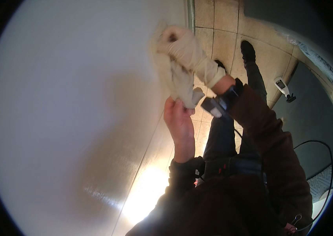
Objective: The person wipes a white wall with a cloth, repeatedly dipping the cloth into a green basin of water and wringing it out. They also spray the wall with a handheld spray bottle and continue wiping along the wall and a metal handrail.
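My left hand (180, 126) is bare and pinches the lower end of a limp off-white cloth (181, 84) between thumb and fingers. Above it, my right hand (181, 47) wears a thin, pale, wrinkled glove that reaches the wrist. Its fingers look curled around the cloth's upper part, though motion blurs them. Both hands are in front of a large pale, smooth panel (60, 88), near its right edge; whether the cloth touches it I cannot tell. A black strap (234, 91) circles my right wrist, with a small dark device (213, 106) beside it.
Beige floor tiles (225, 38) lie below, with my dark shoe (248, 52) on them. A white handheld device (283, 87) with a small screen is at right, by a dark grey board (311, 121). A black cable (330, 153) loops nearby. Bright glare (147, 191) covers the panel's lower edge.
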`<state>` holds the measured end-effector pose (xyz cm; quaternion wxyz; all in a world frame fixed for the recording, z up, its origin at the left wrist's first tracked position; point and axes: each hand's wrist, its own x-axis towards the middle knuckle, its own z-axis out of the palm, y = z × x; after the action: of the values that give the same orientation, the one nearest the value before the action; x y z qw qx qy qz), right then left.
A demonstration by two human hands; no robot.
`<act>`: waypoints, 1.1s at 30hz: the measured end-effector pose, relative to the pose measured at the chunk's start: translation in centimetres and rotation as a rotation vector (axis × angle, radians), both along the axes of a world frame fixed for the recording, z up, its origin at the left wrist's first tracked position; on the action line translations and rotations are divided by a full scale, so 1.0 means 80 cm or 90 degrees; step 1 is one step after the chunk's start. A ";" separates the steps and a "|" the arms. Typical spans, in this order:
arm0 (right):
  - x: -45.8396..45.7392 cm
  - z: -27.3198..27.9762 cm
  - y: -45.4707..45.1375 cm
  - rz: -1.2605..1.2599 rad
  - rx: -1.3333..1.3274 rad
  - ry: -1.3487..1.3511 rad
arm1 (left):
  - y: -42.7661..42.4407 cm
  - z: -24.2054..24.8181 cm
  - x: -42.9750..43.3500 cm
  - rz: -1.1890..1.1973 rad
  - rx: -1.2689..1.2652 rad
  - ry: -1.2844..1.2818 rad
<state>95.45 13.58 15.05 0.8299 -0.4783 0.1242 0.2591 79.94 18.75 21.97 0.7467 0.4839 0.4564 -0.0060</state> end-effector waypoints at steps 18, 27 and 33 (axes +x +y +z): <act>-0.013 0.010 0.010 -0.123 -0.002 -0.007 | -0.003 0.015 -0.001 0.034 0.075 0.045; -0.036 -0.025 0.002 -0.021 -0.085 0.048 | -0.006 0.016 -0.011 0.005 0.087 0.019; -0.115 -0.075 -0.010 -0.112 0.275 0.317 | -0.014 0.033 -0.025 -0.086 0.135 0.111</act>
<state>86.25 12.81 9.07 0.8752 -0.2012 0.3062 0.3158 77.93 17.64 24.62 0.6468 0.5872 0.4839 -0.0504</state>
